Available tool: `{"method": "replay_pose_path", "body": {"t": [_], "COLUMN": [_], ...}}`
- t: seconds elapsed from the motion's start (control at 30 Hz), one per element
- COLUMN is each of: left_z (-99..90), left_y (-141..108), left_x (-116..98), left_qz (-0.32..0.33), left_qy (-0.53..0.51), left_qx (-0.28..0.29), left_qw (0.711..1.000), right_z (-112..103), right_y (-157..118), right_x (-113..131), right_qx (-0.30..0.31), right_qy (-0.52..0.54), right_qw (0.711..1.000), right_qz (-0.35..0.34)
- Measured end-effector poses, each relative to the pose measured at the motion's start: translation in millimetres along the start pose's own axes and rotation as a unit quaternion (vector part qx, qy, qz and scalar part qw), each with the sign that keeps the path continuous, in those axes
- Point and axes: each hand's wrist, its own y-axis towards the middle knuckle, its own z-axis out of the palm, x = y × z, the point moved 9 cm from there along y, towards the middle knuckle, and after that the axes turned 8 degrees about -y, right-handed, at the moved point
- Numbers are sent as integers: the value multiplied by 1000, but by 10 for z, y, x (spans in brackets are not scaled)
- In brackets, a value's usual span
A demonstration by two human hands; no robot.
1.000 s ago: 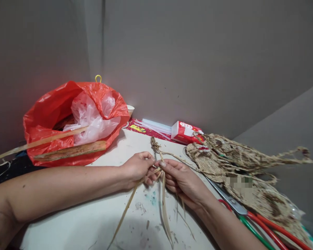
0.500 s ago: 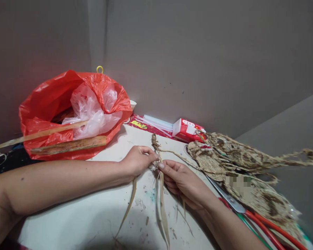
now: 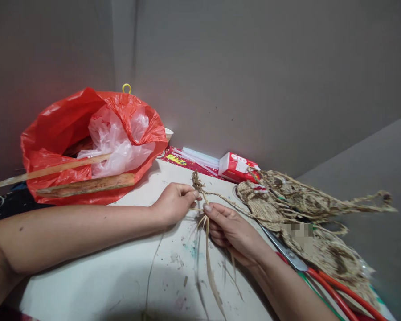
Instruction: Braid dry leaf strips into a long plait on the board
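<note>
A knotted bundle of dry straw-like fibre (image 3: 197, 180) stands over the white tabletop, with a thin twisted cord running right from it. Just below the knot, my left hand (image 3: 178, 203) pinches a thin strand between thumb and forefinger. My right hand (image 3: 225, 225) holds the base of the loose fibres, its thumb on top. Long flat strips (image 3: 211, 272) hang down between and below my hands. The exact crossing of the strands at my fingertips is too small to tell.
A red plastic bag (image 3: 63, 120) with clear plastic and bark pieces (image 3: 90, 185) lies at the left. Woven fibre pieces (image 3: 270, 200) and red-handled scissors (image 3: 297, 261) lie at the right. A red-and-white box (image 3: 239, 166) sits at the back edge.
My left hand has moved slightly up and left, away from my right, drawing a strand out. The hanging strips have shifted and spread; the view has shifted a little.
</note>
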Motion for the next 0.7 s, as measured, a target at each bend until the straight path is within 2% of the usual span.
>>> {"method": "replay_pose_path", "body": {"t": [0.07,0.13,0.27,0.4,0.63,0.7], "left_z": [41,36,-44,-18,108,125], "left_y": [-42,-66,-59,-67,-112,-115], "left_x": [70,59,-150,-231,-89,-126], "left_qz": [-36,-44,18,46,-16,13], "left_qy": [-45,-65,-18,-12,-15,18], "left_qx": [-2,-16,-35,-8,39,58], "left_qw": [998,997,999,999,999,998], "right_z": [-8,-13,-9,-3,-31,-48], "right_y": [-1,0,2,-3,16,26], "right_x": [1,-7,-18,-1,-30,-32], "right_qx": [-8,-12,-8,-11,-18,-21], "right_qy": [5,14,29,44,64,65], "right_qw": [1000,1000,1000,999,998,998], "right_qz": [0,1,5,8,12,8]}}
